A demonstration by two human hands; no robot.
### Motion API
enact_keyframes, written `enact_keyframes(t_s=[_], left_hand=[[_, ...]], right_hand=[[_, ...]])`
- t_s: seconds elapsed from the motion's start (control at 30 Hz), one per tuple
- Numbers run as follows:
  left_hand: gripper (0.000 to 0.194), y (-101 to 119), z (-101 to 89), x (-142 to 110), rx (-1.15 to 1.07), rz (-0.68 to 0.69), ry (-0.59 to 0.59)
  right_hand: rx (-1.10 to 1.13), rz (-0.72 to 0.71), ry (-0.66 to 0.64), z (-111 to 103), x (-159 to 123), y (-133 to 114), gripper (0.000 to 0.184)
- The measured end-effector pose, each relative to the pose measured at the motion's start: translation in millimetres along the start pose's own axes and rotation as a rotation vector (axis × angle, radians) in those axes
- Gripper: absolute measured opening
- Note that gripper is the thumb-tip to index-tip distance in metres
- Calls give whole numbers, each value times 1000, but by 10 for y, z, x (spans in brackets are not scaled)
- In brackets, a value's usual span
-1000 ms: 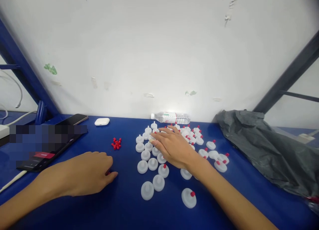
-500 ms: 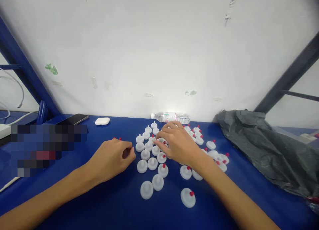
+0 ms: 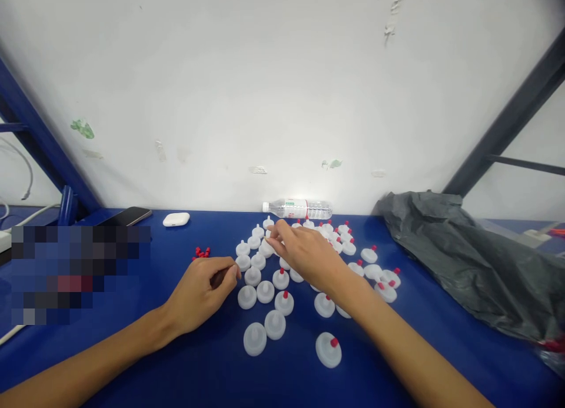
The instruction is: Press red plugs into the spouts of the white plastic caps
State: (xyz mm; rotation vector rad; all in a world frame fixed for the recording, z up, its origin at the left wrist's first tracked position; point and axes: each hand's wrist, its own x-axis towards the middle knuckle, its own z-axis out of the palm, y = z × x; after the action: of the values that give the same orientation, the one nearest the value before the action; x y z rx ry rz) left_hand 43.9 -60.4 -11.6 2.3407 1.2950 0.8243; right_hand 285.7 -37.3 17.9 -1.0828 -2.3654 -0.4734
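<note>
White round lids with nozzles [image 3: 255, 339] are spread over the blue table [image 3: 189, 367]; several carry a small red cap [image 3: 334, 342]. My left hand [image 3: 203, 293] rests at the left edge of the lids, thumb and fingers curled together; what they hold, if anything, is hidden. Just beyond it lies a small pile of loose red caps [image 3: 202, 252]. Over the far middle of the lids is my right hand [image 3: 306, 252], its thumb and fingers apart above the bare-nozzled lids. It covers some lids from view.
Against the wall lies a clear plastic bottle [image 3: 295, 208]. A white earphone case [image 3: 176, 219] and a dark phone [image 3: 128, 216] are at the back left. A grey plastic bag [image 3: 441, 255] spreads across the right side. Blue metal posts [image 3: 42, 131] frame the table.
My right hand has shifted slightly left and its thumb and fingers have moved. My left hand is a little lower, uncovering more of the red cap pile. The camera view has shifted slightly.
</note>
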Motion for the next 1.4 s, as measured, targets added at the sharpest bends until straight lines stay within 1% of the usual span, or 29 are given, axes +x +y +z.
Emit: enact_keyframes(t_s=[0.07,0.13,0.3,0.4,0.57,0.67,0.73,0.83,0.97,1.07,1.2,1.27,1.33,1.4], left_hand=[[38,-2,2,-13,-2,28,-4],[39,0,-2,-23,1,55,-12],[39,10,-21,-32,-51,40,-28],[40,22,-31,-37,-89,14,-48],[40,4,-45,-71,-119,-7,-85],[40,-47,-72,-97,-145,-57,-117],[40,-80,-97,-106,-178,-91,-130],[41,-106,-131,-100,-238,-130,-117],[40,-95,-149,-70,-324,-180,-113],[38,-88,-146,-58,-402,-186,-130],[39,-107,-118,-59,-390,-194,-144],[40,-114,-105,-61,-382,-186,-130],[39,-108,-102,-65,-385,-158,-121],[37,-91,-109,-70,-373,-110,-129]], right_hand=[[40,0,-16,30,-9,-33,25],[84,-36,1,46,-16,-62,25],[188,-111,166,27,-11,-136,18],[227,-138,245,13,10,-166,18],[213,-169,263,1,27,-159,9],[191,-177,264,-1,24,-149,12],[169,-175,256,0,24,-153,16],[143,-176,249,2,24,-170,22],[126,-177,231,6,2,-202,24],[127,-151,159,20,-30,-221,24],[148,-137,36,55,-63,-229,13],[149,-146,-16,68,-69,-232,26],[146,-176,-39,72,-69,-239,37],[128,-204,-38,70,-66,-252,41]])
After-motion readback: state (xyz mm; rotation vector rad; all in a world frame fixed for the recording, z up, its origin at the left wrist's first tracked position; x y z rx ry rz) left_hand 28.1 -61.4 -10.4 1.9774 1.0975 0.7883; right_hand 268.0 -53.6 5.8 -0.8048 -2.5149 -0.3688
